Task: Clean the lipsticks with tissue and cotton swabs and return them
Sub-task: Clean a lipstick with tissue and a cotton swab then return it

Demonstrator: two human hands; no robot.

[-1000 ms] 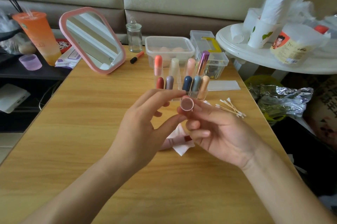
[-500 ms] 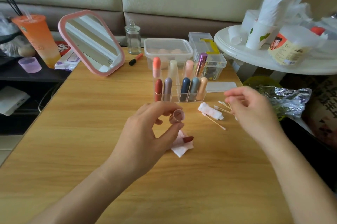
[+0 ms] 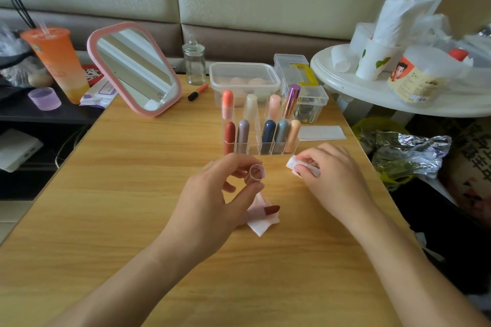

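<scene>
Pinches lipstick cap (image 3: 257, 173) in left hand (image 3: 210, 201), thumb and index finger clamped on its sides, open end facing the camera, over the middle of the worktop (image 3: 132, 193). Pinches folded tissue (image 3: 295, 165) in right hand (image 3: 332, 175), thumb and fingertips closed on it, toward the right edge, just in front of the clear organizer (image 3: 259, 150). Has uncapped lipstick (image 3: 267, 211) lying flat on a white tissue square (image 3: 261, 227) mid-worktop, partly under the left hand, dark red bullet pointing right. Shows nine capped lipsticks (image 3: 268, 132) standing in the organizer toward the far edge: four in back row, five in front, purple metallic one tilted. Also shows pink-framed mirror (image 3: 135, 71) near far left corner, glass jar (image 3: 194, 64) and lidded plastic box (image 3: 244, 79) along far edge.
</scene>
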